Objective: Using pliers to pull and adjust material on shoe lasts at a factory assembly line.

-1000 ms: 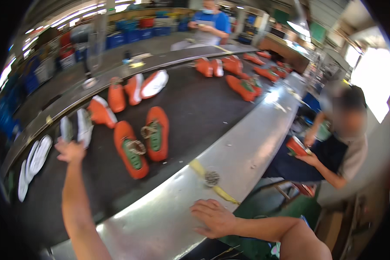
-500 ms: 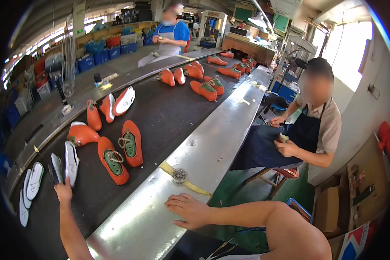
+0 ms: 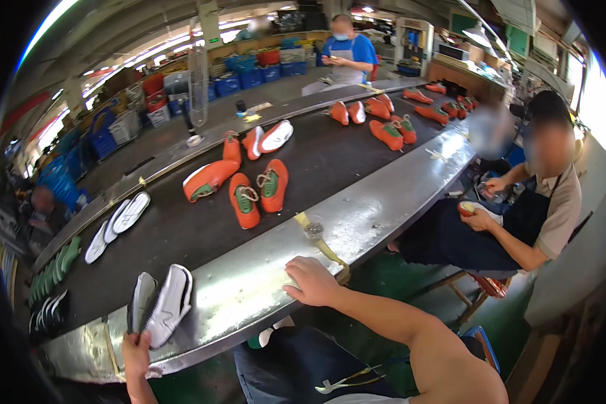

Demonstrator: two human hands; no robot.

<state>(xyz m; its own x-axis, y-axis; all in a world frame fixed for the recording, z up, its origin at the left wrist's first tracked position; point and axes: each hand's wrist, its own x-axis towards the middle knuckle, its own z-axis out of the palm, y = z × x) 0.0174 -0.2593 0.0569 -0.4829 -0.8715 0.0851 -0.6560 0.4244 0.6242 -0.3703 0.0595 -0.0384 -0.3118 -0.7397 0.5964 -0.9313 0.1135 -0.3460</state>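
Down at the near left, my left hand pinches the end of a pair of white shoe uppers. The grey-white upper is in its fingers, and the broader white upper lies against it, over the metal ledge. Whether both are gripped I cannot tell. My right hand rests on the ledge with nothing in it, fingers outstretched and thumb apart. Just beyond it stands a small round dish beside a strip of yellow tape. A hand tool with pale handles lies on my dark-clothed lap.
On the dark belt sit several orange shoes with green tongues, several white uppers and green pieces farther left. One co-worker sits at right holding a shoe; another is across the belt.
My left hand has carried the white uppers off the belt, nearer to me and over the metal ledge. My right hand stays on the ledge. The view has turned left.
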